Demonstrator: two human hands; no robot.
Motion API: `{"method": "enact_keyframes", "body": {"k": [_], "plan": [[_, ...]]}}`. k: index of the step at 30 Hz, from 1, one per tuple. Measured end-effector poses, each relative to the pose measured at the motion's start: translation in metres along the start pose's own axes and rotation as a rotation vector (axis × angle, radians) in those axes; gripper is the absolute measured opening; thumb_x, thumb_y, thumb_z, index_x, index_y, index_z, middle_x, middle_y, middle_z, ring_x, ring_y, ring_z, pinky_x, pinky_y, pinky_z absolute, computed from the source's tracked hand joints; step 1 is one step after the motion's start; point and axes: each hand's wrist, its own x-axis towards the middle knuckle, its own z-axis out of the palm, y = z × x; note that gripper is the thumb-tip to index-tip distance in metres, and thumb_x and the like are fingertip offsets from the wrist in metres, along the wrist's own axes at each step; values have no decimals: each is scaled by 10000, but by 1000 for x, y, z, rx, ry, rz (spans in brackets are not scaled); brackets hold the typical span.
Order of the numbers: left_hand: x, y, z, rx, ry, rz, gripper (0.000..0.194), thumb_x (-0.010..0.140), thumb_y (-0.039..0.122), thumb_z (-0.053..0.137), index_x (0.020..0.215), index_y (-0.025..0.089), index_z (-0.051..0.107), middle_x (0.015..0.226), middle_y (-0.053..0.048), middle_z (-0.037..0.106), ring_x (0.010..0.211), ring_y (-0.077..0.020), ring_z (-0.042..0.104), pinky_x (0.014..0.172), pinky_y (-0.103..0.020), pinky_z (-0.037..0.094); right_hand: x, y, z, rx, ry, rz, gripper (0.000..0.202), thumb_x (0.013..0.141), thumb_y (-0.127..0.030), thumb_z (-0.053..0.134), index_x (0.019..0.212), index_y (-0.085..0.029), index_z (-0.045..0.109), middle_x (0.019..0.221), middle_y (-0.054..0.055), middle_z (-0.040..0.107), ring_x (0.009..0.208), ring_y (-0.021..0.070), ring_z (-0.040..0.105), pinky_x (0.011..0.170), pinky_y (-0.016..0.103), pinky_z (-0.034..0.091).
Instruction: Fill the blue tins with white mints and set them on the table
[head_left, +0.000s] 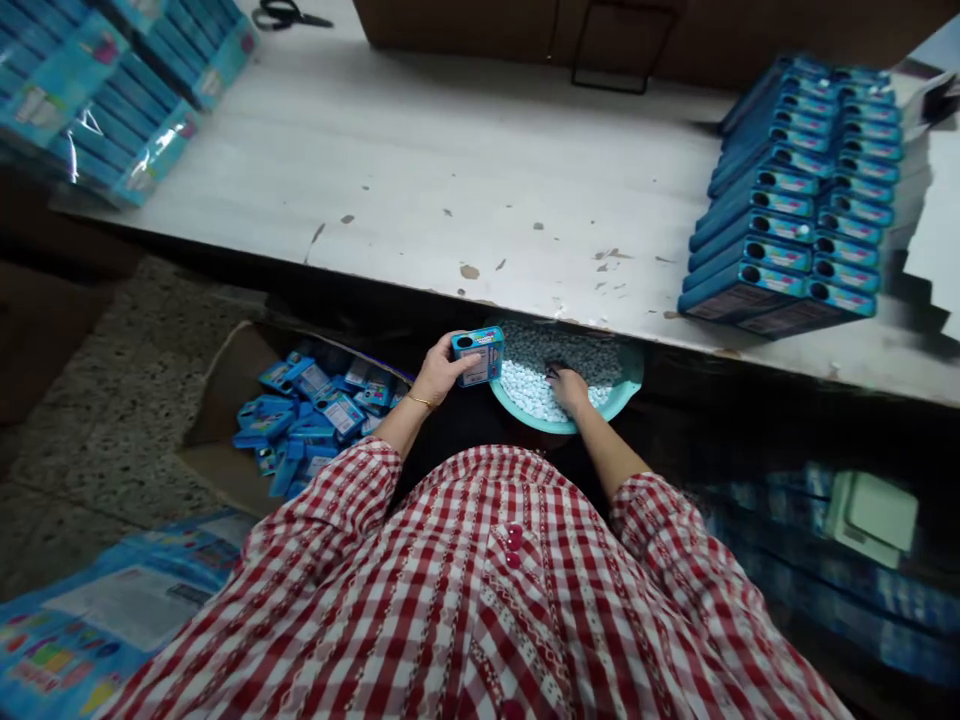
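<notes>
In my left hand (439,370) I grip a small blue box (480,355) with a dark round spot on its top end, held over the left rim of a light-green basin (632,388). Small white pellets (529,388) fill the basin, partly in the shadow of the table edge. My right hand (571,390) reaches down into the pellets, its fingers closed. Something small and dark shows at those fingertips, but I cannot make out what it is.
An open carton (214,420) full of loose blue boxes (307,410) stands at lower left. On the white table (420,170) are stacked blue boxes (780,220), wrapped packs (135,130) and scissors (289,14). A large brown carton (480,30) sits at the back.
</notes>
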Motion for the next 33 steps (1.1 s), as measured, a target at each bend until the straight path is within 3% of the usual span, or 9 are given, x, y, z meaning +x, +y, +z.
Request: {"method": "enact_keyframes", "body": {"k": [6,12,16,19,23,28,30,33], "plan": [[8,-1,6,137,-28,102,510,654,346,720,1103,165,559,1041,-50,648,968,-192,607,915,-337,474,-15,19,-19,242,76,-58,396,822,-197,531,1209,-127,576,1139,105,640,1007,179,603,886,284,452],[14,1,38,328,-93,228,432,687,294,686,1076,148,569,995,-44,647,929,-182,598,882,-306,467,-61,41,-79,451,205,-274,343,771,-226,582,1106,-179,641,1051,79,650,971,205,599,894,356,453],[18,-2,68,448,-196,264,397,699,213,658,1080,150,570,1035,-54,643,956,-192,596,891,-311,455,-79,30,-119,321,162,-305,360,788,-226,573,1141,-190,636,1056,70,655,964,203,600,881,336,451],[19,-5,84,541,-247,295,400,689,163,644,1084,165,581,1079,-62,642,1010,-220,586,934,-347,436,-82,10,-137,97,103,-269,354,796,-219,575,1143,-222,646,1067,61,662,966,217,602,858,328,449],[16,-6,92,620,-292,325,414,691,156,637,1101,169,590,1134,-83,633,1060,-250,570,957,-379,423,-85,-25,-147,-216,80,-187,335,815,-244,566,1140,-239,645,1057,79,657,950,247,601,817,343,440],[14,-8,94,643,-302,337,412,699,173,635,1109,184,592,1145,-77,630,1060,-251,568,958,-381,421,-91,-62,-151,-355,44,-185,235,861,-231,498,1019,-204,671,938,115,629,889,241,598,776,339,420],[14,-8,91,605,-289,333,409,693,170,639,1099,181,589,1132,-75,633,1063,-243,569,959,-370,422,-95,-59,-155,-352,69,-204,242,869,-218,476,1024,-196,660,931,121,618,887,239,594,770,335,417],[13,-8,79,504,-227,307,387,703,202,645,1083,162,580,1092,-76,637,1024,-221,585,936,-339,437,-100,-29,-156,-325,122,-186,271,865,-259,487,1101,-234,619,1008,98,619,908,233,588,753,318,425]]}}
